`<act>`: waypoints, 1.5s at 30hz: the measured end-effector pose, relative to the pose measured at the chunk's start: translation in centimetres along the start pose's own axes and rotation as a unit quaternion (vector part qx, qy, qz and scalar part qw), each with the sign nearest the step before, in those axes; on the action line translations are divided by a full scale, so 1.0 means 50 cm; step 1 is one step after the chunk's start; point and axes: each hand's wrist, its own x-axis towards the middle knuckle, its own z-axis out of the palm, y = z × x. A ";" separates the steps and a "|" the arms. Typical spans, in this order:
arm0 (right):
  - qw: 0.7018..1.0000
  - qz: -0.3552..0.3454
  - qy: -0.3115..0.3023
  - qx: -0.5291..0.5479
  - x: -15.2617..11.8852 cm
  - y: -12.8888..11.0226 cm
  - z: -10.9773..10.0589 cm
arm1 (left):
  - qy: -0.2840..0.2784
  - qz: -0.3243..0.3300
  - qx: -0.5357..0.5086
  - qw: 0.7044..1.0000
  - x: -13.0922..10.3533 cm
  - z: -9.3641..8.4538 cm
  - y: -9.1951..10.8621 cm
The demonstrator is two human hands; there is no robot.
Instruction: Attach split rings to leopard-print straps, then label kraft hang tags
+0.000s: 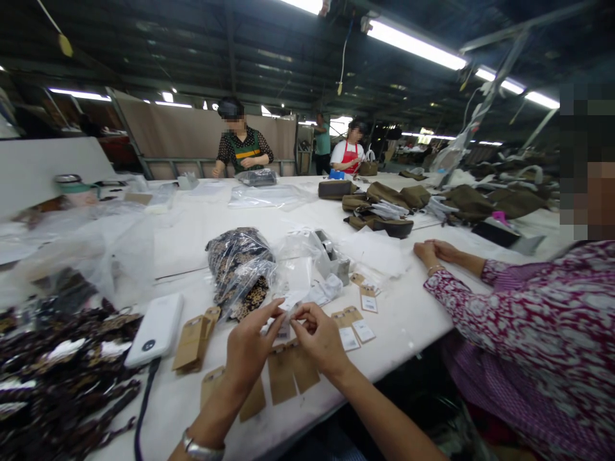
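Observation:
My left hand (250, 346) and my right hand (321, 339) meet over the near edge of the table, fingertips pinched together. Between them is a small white label strip (296, 287), its far end reaching toward the plastic; its exact hold is partly hidden by my fingers. A barcode shows just beneath the fingertips. Below my hands lie several brown cardboard tags (282, 379). To the right, tags with white barcode labels (364, 330) lie flat. A stack of brown tags (192, 342) rests left of my left hand.
A leopard-print item in clear plastic (240, 269) sits ahead. At left are a white power bank (156, 330) with a black cable and a heap of dark straps (57, 378). Olive bags (384, 198) lie farther off. A co-worker's clasped hands (435, 253) rest at right.

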 end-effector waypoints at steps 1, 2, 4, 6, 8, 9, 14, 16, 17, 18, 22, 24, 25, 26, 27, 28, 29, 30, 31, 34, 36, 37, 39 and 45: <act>1.000 0.003 0.003 -0.008 0.003 0.003 0.001 | 0.009 -0.021 -0.003 1.000 0.003 -0.005 0.002; 1.000 0.009 0.007 -0.016 0.008 0.006 0.002 | 0.019 -0.047 -0.016 0.999 0.007 -0.011 0.004; 0.999 0.022 0.014 -0.034 0.019 0.017 0.006 | 0.033 -0.105 -0.072 0.991 0.016 -0.025 0.004; 0.998 0.033 0.019 -0.059 0.033 0.031 0.011 | 0.039 -0.156 -0.140 0.977 0.024 -0.038 -0.001; 0.996 0.039 0.023 -0.080 0.051 0.046 0.016 | 0.054 -0.187 -0.188 0.963 0.031 -0.049 -0.010; 0.995 0.042 0.025 -0.087 0.060 0.053 0.017 | 0.068 -0.195 -0.200 0.958 0.033 -0.055 -0.015; 0.993 0.031 0.029 -0.106 0.093 0.055 0.008 | 0.157 -0.168 -0.141 0.963 0.027 -0.073 -0.021; 0.992 0.010 0.040 -0.119 0.083 0.033 -0.002 | 0.180 -0.109 -0.060 0.976 0.014 -0.072 -0.012; 0.991 -0.003 0.048 -0.123 0.071 0.018 -0.007 | 0.189 -0.072 -0.018 0.979 0.006 -0.069 -0.007; 0.990 -0.019 0.057 -0.127 0.055 0.003 -0.011 | 0.197 -0.033 0.018 0.980 -0.004 -0.064 -0.001; 0.998 0.041 0.034 -0.042 -0.023 -0.042 -0.013 | 0.181 0.106 0.084 0.974 -0.047 -0.034 0.019; 0.992 0.116 0.005 0.055 -0.053 -0.050 -0.008 | 0.143 0.156 0.082 0.974 -0.069 -0.018 0.026; 0.984 0.146 -0.001 0.105 -0.064 -0.051 -0.006 | 0.122 0.176 0.078 0.974 -0.079 -0.011 0.030; 0.974 0.169 0.003 0.152 -0.071 -0.052 -0.005 | 0.105 0.191 0.075 0.973 -0.088 -0.004 0.032; 0.963 0.185 0.016 0.193 -0.075 -0.052 -0.005 | 0.094 0.203 0.071 0.972 -0.097 0.002 0.035; 0.953 0.199 0.033 0.226 -0.077 -0.053 -0.007 | 0.085 0.213 0.068 0.971 -0.105 0.007 0.037; 0.943 0.210 0.050 0.252 -0.078 -0.054 -0.010 | 0.077 0.222 0.065 0.970 -0.112 0.012 0.039; 0.936 0.218 0.063 0.270 -0.079 -0.055 -0.014 | 0.069 0.231 0.061 0.968 -0.117 0.015 0.041; 0.931 0.223 0.072 0.282 -0.079 -0.055 -0.019 | 0.062 0.241 0.056 0.967 -0.121 0.017 0.044; 0.928 0.227 0.084 0.282 -0.084 -0.054 -0.039 | 0.059 0.228 0.027 0.972 -0.124 0.019 0.058; 0.932 0.228 0.087 0.270 -0.089 -0.052 -0.054 | 0.065 0.141 -0.013 0.988 -0.117 0.019 0.072; 0.935 0.226 0.082 0.262 -0.091 -0.051 -0.062 | 0.054 0.076 -0.041 0.995 -0.111 0.019 0.078; 0.944 0.215 0.055 0.246 -0.094 -0.048 -0.080 | -0.003 -0.056 -0.107 0.993 -0.095 0.022 0.091; 0.978 0.175 0.014 0.115 -0.082 -0.032 -0.129 | -0.120 -0.214 -0.274 0.930 -0.057 0.059 0.117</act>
